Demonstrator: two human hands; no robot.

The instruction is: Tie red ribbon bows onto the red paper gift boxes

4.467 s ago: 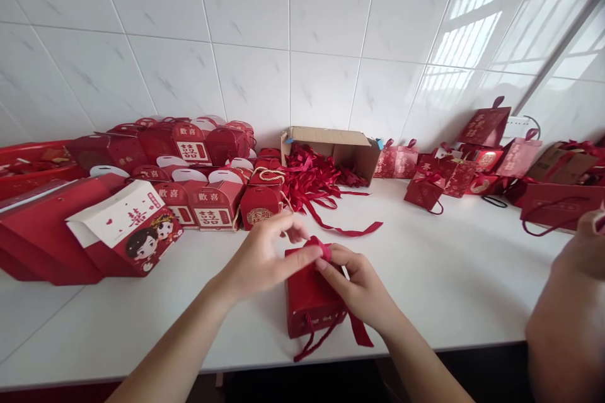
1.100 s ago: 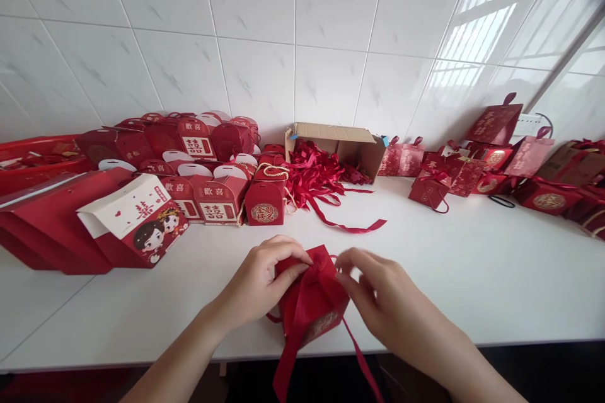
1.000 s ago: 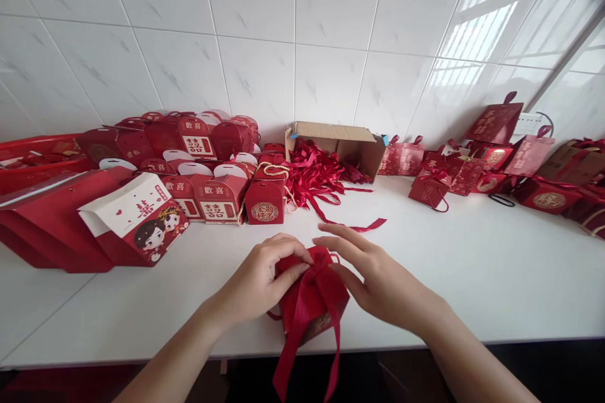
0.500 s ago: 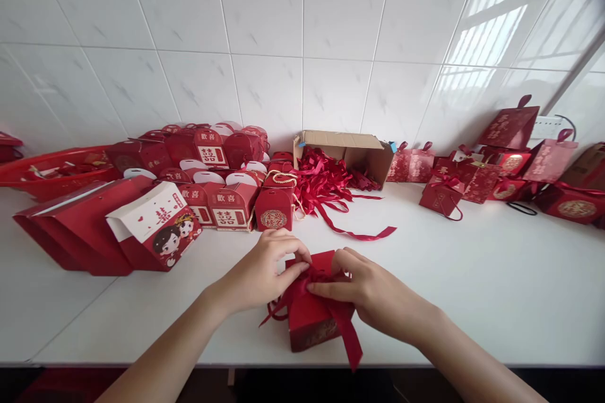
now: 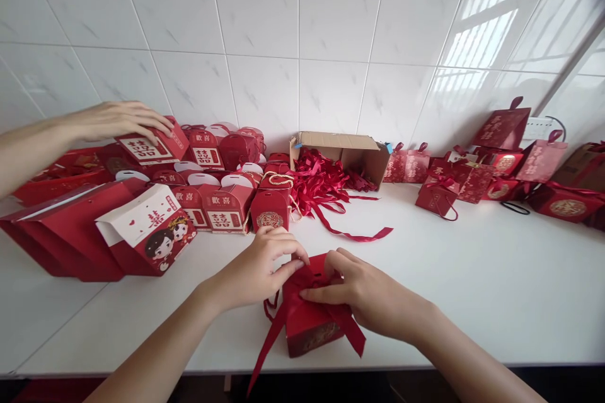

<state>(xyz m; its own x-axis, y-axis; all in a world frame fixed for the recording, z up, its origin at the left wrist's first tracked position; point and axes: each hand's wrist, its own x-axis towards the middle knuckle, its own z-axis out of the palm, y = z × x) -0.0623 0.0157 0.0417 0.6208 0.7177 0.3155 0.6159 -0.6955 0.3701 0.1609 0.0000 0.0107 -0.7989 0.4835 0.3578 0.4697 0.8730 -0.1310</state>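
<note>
The small red box (image 5: 312, 335) sits near the front edge of the white desk (image 5: 425, 302). The left hand (image 5: 265, 267) pinches red ribbon (image 5: 353, 332) on top of it, grip closed; the right hand (image 5: 362, 293) is half curled, thumb on the ribbon, though I can't tell whether it clasps any. Off left, another person's hand (image 5: 130, 121) grasps a lettered box (image 5: 163, 150).
</note>
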